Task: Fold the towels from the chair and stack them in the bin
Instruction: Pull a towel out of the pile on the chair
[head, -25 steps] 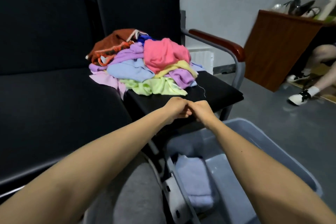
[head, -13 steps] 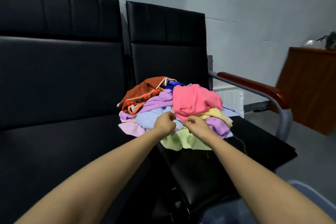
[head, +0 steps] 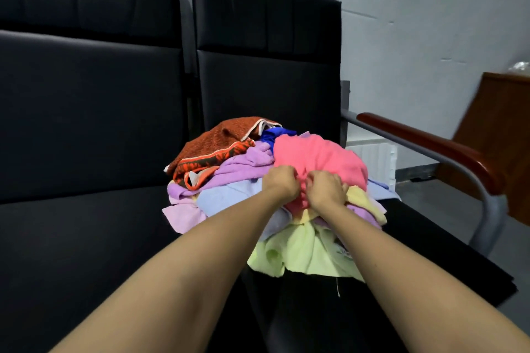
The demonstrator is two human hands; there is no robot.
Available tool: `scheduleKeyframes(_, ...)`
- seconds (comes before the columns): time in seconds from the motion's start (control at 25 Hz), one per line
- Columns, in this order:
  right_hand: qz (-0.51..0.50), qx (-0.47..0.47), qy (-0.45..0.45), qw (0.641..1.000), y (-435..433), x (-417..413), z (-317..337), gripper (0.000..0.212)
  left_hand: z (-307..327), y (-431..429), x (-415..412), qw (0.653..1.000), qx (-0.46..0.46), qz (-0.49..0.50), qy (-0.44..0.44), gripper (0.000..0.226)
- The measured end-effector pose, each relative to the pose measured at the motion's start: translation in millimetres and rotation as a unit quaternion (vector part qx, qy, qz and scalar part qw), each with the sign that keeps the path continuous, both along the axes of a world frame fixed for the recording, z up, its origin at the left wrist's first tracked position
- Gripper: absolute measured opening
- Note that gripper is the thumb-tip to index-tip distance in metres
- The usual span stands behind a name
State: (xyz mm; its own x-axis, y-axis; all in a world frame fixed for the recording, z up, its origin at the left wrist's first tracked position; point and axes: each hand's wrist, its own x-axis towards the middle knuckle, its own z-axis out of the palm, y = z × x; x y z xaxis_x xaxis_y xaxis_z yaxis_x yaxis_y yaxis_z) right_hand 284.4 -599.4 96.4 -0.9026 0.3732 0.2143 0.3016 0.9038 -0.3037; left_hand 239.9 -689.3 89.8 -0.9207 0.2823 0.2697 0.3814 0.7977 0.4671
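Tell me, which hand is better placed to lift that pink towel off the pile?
Probably the right hand: it grips the pink towel nearer its middle; the left hand holds only its edge.

We have one view, worn on the head, facing forward and down onto the chair (head: 415, 238) from close by. The towels (head: 315, 152) sit near, dead centre. Seat backs fill 10 to 12 o'clock, the armrest (head: 430, 143) runs at 3 o'clock, and the wall (head: 430, 23) is at 1 o'clock.

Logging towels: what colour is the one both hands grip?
Pink towel; head view shows it best.
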Motion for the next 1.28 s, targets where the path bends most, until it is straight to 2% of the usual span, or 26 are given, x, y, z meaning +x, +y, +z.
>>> scheduleKeyframes(0.12,0.014,-0.143,0.179,0.973,0,4,5,0.028,5,6,11,0.982,0.190,0.006,0.010,0.025)
scheduleKeyframes(0.16,0.019,-0.218,0.225,0.949,-4,10,14,0.026,12,7,18,0.959,0.282,-0.006,-0.023,0.027)
scheduleKeyframes(0.2,0.010,-0.305,0.261,0.916,-5,13,23,0.027,21,8,26,0.922,0.380,-0.018,-0.071,0.028)
scheduleKeyframes(0.24,-0.015,-0.415,0.299,0.859,-8,19,35,0.028,31,8,31,0.867,0.478,-0.026,-0.136,0.030)
scheduleKeyframes(0.28,-0.042,-0.542,0.314,0.778,-8,21,46,0.027,39,7,35,0.798,0.564,-0.038,-0.210,0.035)
scheduleKeyframes(0.32,-0.033,-0.652,0.294,0.698,-7,27,56,0.024,45,1,37,0.735,0.613,-0.047,-0.286,0.041)
scheduleKeyframes(0.36,0.004,-0.724,0.245,0.645,-3,34,66,0.024,50,-7,39,0.683,0.637,-0.058,-0.353,0.045)
scheduleKeyframes(0.4,0.040,-0.764,0.193,0.614,2,42,74,0.027,55,-13,43,0.649,0.643,-0.065,-0.401,0.047)
scheduleKeyframes(0.44,0.065,-0.780,0.146,0.606,6,52,81,0.031,58,-17,49,0.637,0.635,-0.074,-0.431,0.043)
scheduleKeyframes(0.48,0.104,-0.784,0.090,0.605,7,66,88,0.033,62,-18,55,0.647,0.620,-0.089,-0.434,0.037)
scheduleKeyframes(0.56,0.181,-0.750,0.012,0.636,5,91,97,0.036,75,-17,72,0.684,0.589,-0.118,-0.415,0.028)
scheduleKeyframes(0.6,0.189,-0.724,0.001,0.664,7,95,98,0.036,82,-20,82,0.700,0.579,-0.120,-0.402,0.030)
scheduleKeyframes(0.68,0.148,-0.673,0.016,0.725,6,102,105,0.033,94,-30,98,0.726,0.550,-0.131,-0.391,0.034)
scheduleKeyframes(0.8,0.056,-0.590,0.085,0.801,-4,103,105,0.015,107,-59,110,0.768,0.484,-0.145,-0.394,0.020)
scheduleKeyframes(0.84,0.059,-0.575,0.099,0.810,-12,102,104,0.031,112,-70,112,0.781,0.463,-0.148,-0.392,0.018)
scheduleKeyframes(0.92,0.122,-0.603,0.059,0.786,-37,106,105,0.077,122,-101,121,0.807,0.428,-0.139,-0.383,0.014)
scheduleKeyframes(1.0,0.204,-0.617,-0.007,0.760,-70,109,112,0.092,131,-138,128,0.836,0.400,-0.121,-0.356,0.013)
scheduleKeyframes(1.04,0.245,-0.595,-0.030,0.765,-91,109,117,0.092,135,-160,131,0.854,0.392,-0.108,-0.325,0.013)
scheduleKeyframes(1.12,0.321,-0.482,-0.023,0.815,-131,102,124,0.070,144,-199,137,0.879,0.401,-0.092,-0.242,0.023)
scheduleKeyframes(1.2,0.316,-0.374,0.073,0.869,-178,93,131,0.037,154,-241,135,0.895,0.413,-0.070,-0.156,0.035)
scheduleKeyframes(1.24,0.304,-0.353,0.126,0.876,-206,88,135,0.030,162,-268,132,0.909,0.404,-0.036,-0.099,0.039)
scheduleKeyframes(1.28,0.297,-0.332,0.150,0.883,-227,81,135,0.032,169,-291,129,0.929,0.367,0.011,-0.042,0.041)
